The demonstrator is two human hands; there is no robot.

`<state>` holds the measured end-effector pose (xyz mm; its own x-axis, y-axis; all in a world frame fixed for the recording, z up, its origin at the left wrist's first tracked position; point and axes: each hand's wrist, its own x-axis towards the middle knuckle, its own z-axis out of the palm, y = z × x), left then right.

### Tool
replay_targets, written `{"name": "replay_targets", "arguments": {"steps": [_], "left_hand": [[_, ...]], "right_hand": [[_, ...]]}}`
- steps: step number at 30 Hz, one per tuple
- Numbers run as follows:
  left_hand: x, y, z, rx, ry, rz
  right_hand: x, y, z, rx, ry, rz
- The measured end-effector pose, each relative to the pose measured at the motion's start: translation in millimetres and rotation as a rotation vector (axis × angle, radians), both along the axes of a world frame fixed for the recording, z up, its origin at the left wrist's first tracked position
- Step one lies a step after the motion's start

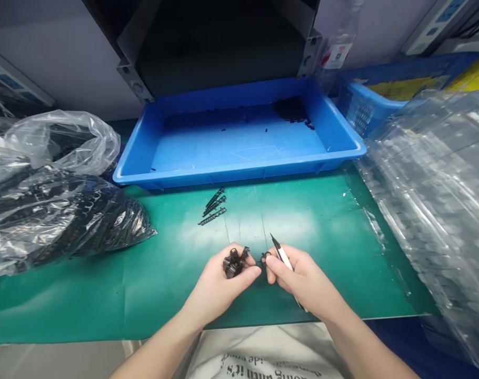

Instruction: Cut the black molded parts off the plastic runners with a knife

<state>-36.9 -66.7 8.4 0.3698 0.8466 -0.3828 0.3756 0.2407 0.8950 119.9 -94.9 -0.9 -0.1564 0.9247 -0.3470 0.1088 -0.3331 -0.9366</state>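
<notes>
My left hand [223, 276] is closed around a clump of small black plastic parts [233, 262], some sticking out above the fingers. Close beside it, my right hand [298, 273] grips a white pen-like tool with a dark pointed tip [283, 256], which slants up and to the left. Between the thumbs and fingers of both hands is one small black plastic part [263, 258]; its exact shape is too small to make out. Farther back on the green mat [164, 284] lie several thin black plastic strips [215, 206].
A shallow blue tray [239, 169] stands behind the mat, with a black pile [290, 109] in its back right corner. At left lies a clear bag of black parts [69, 210]. Stacked clear plastic trays [437, 195] fill the right side, before a blue basket [361, 108].
</notes>
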Motion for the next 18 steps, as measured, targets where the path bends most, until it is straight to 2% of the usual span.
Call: {"name": "replay_targets", "arguments": {"steps": [2,4,7,11,14,18], "left_hand": [[-1,-2,-2.2,-0.250,-0.187,0.016],[-2,-4,-5.0,-0.368,-0.278,0.050],[-3,-7,-8.7,-0.344,-0.281,0.102],[-8,-9,-11.5,-0.271,-0.268,0.134],[-10,-9,-11.2,-0.260,-0.271,0.137],[-9,-8,-9.3,-0.276,-0.274,0.149]], "right_hand": [[-2,-1,-0.1,0.001,0.044,0.032],[-3,-2,-1.3,0.039,0.005,0.034],[-3,-5,-3.6,0.156,-0.155,0.046],[0,-12,-3.0,0.325,-0.368,0.187],[0,-15,-0.4,0.373,-0.516,0.284],[-2,-16,0.9,0.444,-0.625,0.309]]}}
